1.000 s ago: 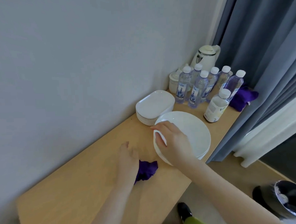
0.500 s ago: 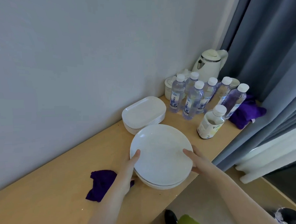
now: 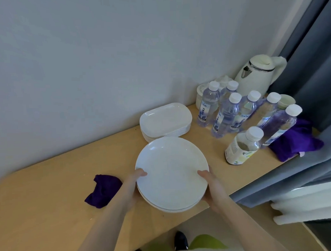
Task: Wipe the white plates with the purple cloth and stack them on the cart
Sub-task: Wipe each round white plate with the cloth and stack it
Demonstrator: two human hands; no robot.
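Left hand (image 3: 132, 188) and right hand (image 3: 212, 187), forearms extended, each grip clasped on opposite rims of round plates (image 3: 172, 174).

Water bottles (image 3: 208, 105) carry blue-and-white labels, print too blurred to read. Squat bottle (image 3: 242, 147) bears yellow-green label, also illegible. No other text visible.
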